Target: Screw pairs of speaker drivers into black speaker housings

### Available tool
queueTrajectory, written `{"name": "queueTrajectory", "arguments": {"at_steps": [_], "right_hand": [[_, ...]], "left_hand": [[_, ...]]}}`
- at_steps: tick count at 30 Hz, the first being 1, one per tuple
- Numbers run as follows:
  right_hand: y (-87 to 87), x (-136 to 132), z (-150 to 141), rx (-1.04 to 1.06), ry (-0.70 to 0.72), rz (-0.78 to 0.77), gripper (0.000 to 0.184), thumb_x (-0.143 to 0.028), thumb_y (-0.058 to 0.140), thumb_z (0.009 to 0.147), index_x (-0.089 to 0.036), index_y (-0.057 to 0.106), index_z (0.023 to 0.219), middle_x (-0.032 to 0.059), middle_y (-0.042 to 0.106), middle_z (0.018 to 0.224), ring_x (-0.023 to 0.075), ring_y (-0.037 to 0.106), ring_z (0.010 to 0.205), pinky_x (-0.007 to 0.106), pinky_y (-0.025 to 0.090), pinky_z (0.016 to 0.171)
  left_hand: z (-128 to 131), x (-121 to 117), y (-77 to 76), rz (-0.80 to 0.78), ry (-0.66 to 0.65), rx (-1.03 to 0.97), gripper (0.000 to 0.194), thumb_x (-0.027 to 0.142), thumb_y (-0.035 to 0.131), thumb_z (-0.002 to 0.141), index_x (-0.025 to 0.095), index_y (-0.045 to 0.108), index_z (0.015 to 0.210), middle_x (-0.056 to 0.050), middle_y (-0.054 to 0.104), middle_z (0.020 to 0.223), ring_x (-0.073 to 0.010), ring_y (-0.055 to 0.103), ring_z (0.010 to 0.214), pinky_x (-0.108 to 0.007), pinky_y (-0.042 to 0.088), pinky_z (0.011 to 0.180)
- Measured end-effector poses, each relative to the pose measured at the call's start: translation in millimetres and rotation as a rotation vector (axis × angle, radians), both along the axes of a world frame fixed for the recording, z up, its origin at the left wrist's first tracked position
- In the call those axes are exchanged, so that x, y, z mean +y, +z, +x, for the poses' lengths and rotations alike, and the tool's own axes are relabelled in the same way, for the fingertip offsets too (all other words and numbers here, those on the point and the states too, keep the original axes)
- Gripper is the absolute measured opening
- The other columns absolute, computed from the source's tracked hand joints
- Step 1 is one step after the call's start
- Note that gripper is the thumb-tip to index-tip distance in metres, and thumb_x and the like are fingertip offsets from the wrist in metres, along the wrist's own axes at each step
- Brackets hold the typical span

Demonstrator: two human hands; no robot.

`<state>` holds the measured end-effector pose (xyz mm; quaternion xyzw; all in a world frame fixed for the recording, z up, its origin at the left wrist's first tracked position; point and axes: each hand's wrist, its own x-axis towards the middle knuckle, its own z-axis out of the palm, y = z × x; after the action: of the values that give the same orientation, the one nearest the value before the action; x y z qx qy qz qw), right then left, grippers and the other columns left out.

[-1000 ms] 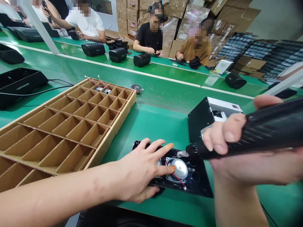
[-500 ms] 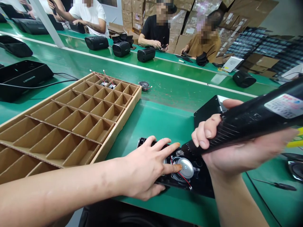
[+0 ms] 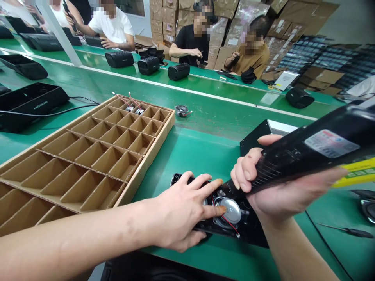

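My right hand (image 3: 272, 187) is wrapped round a black electric screwdriver (image 3: 304, 144). Its tip meets a black speaker panel (image 3: 249, 228) near the rim of a silver-backed speaker driver (image 3: 233, 210). Spread over that panel is my left hand (image 3: 187, 208), one fingertip on the driver and another beside the screwdriver tip. A thin red wire (image 3: 230, 223) with a white plug crosses the driver. Part of a second driver lies under my left fingers, mostly hidden. Whether a screw sits under the tip I cannot make out.
A divided cardboard tray (image 3: 88, 156) with two small drivers (image 3: 134, 110) stands left. A loose driver (image 3: 182, 111) lies behind it. Right are a black box (image 3: 254, 136) and a thin screwdriver (image 3: 348, 231). Several co-workers and black speakers (image 3: 178, 72) line the far side.
The electric screwdriver's rear has dropped slightly in view and its body has shifted a little left with my right hand. My left hand stays on the panel. A far co-worker's hand has risen.
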<state>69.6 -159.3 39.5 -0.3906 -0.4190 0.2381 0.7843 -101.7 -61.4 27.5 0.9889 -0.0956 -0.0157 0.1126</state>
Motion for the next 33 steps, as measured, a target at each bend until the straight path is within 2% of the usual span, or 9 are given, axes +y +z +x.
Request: {"name": "queueTrajectory", "arguments": {"at_steps": [6,11,19,22,24,27,29,31,33], "right_hand": [[-4.8,0.8,-5.5,0.056,0.114,-0.013,0.065,-0.086,0.069,0.078,-0.027,0.072,0.105,-0.0042,0.061,0.061,0.011,0.046,0.036,0.022,0.038,0.033],[-5.9,-0.3,-8.2,0.055,0.127,-0.033,0.069,-0.088,0.069,0.074,-0.026,0.069,0.104,-0.0049,0.058,0.06,0.0106,0.044,0.037,0.021,0.036,0.034],[-12.7,1.7,-4.0,0.029,0.243,-0.032,0.063,-0.086,0.067,0.079,-0.032,0.071,0.112,-0.0041,0.062,0.064,0.0109,0.048,0.04,0.022,0.039,0.039],[-11.2,2.4,-7.0,0.046,0.169,0.011,0.062,-0.084,0.061,0.086,-0.03,0.071,0.116,-0.0038,0.061,0.065,0.0101,0.047,0.04,0.021,0.04,0.039],[-4.5,-3.2,-5.9,0.051,0.094,0.043,0.062,-0.083,0.055,0.09,-0.03,0.071,0.118,-0.0037,0.06,0.064,0.0101,0.047,0.039,0.022,0.04,0.037],[15.6,-24.7,10.4,0.01,-0.055,0.119,0.062,-0.082,0.053,0.092,-0.03,0.073,0.118,-0.0035,0.058,0.062,0.0119,0.047,0.038,0.025,0.04,0.035],[32.7,-44.0,31.5,-0.081,-0.19,0.168,0.059,-0.08,0.058,0.09,-0.029,0.075,0.116,-0.003,0.058,0.06,0.013,0.047,0.038,0.026,0.041,0.035],[48.0,-60.6,56.3,-0.204,-0.372,0.187,0.059,-0.079,0.065,0.085,-0.028,0.077,0.111,-0.0027,0.059,0.061,0.0133,0.047,0.038,0.027,0.039,0.034],[57.6,-69.6,78.7,-0.267,-0.559,0.223,0.063,-0.083,0.068,0.078,-0.026,0.076,0.104,-0.0046,0.054,0.056,0.0132,0.044,0.036,0.025,0.031,0.029]], "left_hand": [[0.6,0.1,4.6,-0.01,0.024,0.025,0.066,0.045,0.072,0.092,0.031,0.053,0.154,-0.019,0.042,0.16,-0.0406,0.044,0.141,-0.068,0.045,0.105],[3.4,0.4,5.7,-0.029,0.023,0.06,0.066,0.044,0.071,0.091,0.032,0.052,0.154,-0.018,0.041,0.161,-0.041,0.043,0.141,-0.07,0.044,0.105],[2.6,-2.0,2.9,-0.039,0.072,0.07,0.067,0.045,0.072,0.089,0.034,0.055,0.153,-0.017,0.044,0.16,-0.0418,0.041,0.145,-0.071,0.043,0.108],[2.3,-4.1,3.1,-0.061,0.076,0.067,0.065,0.047,0.071,0.091,0.036,0.053,0.153,-0.014,0.039,0.167,-0.0415,0.038,0.151,-0.073,0.039,0.113],[0.1,-5.7,4.0,-0.057,0.082,0.076,0.071,0.044,0.074,0.089,0.038,0.05,0.155,-0.013,0.031,0.172,-0.0424,0.034,0.155,-0.074,0.037,0.116],[-9.6,-3.0,3.4,0.002,0.069,0.036,0.088,0.036,0.082,0.082,0.03,0.043,0.161,-0.018,0.022,0.175,-0.0482,0.03,0.156,-0.074,0.043,0.113],[-18.2,4.1,0.4,0.053,0.064,-0.063,0.096,0.041,0.084,0.082,0.023,0.037,0.164,-0.021,0.019,0.175,-0.0501,0.029,0.156,-0.07,0.047,0.11],[-23.3,13.4,-3.4,0.085,0.09,-0.17,0.097,0.056,0.075,0.091,0.019,0.028,0.166,-0.021,0.023,0.174,-0.0465,0.032,0.156,-0.065,0.049,0.111],[-20.1,21.2,-5.4,0.092,0.109,-0.214,0.081,0.06,0.056,0.104,0.021,0.025,0.167,-0.016,0.037,0.17,-0.0399,0.043,0.151,-0.06,0.049,0.111]]}}
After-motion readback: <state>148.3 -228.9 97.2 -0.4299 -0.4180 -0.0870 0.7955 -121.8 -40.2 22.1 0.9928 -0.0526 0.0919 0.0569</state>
